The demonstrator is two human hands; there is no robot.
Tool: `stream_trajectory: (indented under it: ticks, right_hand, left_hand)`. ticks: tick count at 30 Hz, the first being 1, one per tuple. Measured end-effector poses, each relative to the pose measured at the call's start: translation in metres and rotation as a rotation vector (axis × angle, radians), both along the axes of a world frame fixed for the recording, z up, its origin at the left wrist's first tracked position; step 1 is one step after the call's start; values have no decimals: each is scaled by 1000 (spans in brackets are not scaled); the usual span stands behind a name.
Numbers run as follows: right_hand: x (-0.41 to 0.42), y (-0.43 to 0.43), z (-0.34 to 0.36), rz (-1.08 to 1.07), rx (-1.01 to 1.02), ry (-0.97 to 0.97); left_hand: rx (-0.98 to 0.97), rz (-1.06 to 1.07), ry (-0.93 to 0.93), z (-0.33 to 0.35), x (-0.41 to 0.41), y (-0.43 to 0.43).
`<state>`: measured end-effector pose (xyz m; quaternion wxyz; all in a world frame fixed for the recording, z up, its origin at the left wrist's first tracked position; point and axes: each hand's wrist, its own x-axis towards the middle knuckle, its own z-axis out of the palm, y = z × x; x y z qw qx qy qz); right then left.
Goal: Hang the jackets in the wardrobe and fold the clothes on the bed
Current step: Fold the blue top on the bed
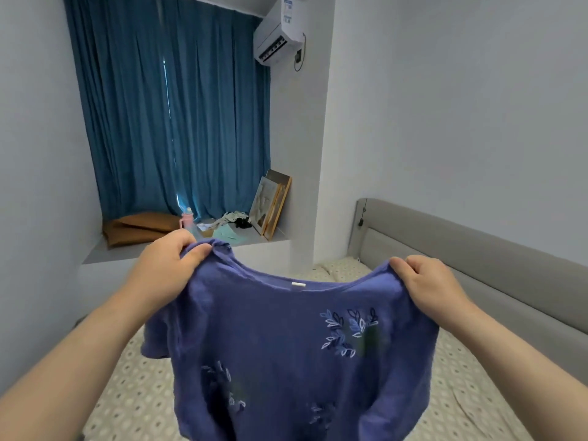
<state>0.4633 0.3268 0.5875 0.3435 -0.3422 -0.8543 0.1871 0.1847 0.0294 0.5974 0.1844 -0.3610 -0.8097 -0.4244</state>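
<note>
A purple-blue short-sleeved top (pixel 286 354) with embroidered leaf patterns hangs spread out in the air in front of me, above the bed (pixel 136 386). My left hand (pixel 165 268) grips its left shoulder, fingers curled round the fabric. My right hand (pixel 426 284) grips the right shoulder the same way. The neckline with a small white label faces me. The top's lower hem runs out of the frame at the bottom.
The bed has a patterned beige sheet and a grey padded headboard (pixel 477 268) on the right. Behind the top, a window ledge (pixel 127 249) holds a brown cushion, a pink bottle, papers and leaning picture frames (pixel 270 202). Blue curtains (pixel 171 116) and an air conditioner (pixel 280 30) are above.
</note>
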Motion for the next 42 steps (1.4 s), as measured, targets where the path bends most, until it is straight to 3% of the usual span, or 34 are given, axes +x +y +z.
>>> stream_trajectory:
  ticks: [17, 24, 32, 42]
  right_hand:
    - [84, 130, 8, 249, 141, -141]
    - [87, 161, 14, 379, 67, -26]
    - [21, 184, 9, 477, 92, 58]
    - [-149, 179, -30, 716, -23, 39]
  left_hand:
    - [78, 135, 59, -2, 130, 82]
    - [101, 211, 71, -5, 158, 97]
    - [188, 316, 54, -25, 117, 113]
    - [298, 561, -91, -87, 51, 86]
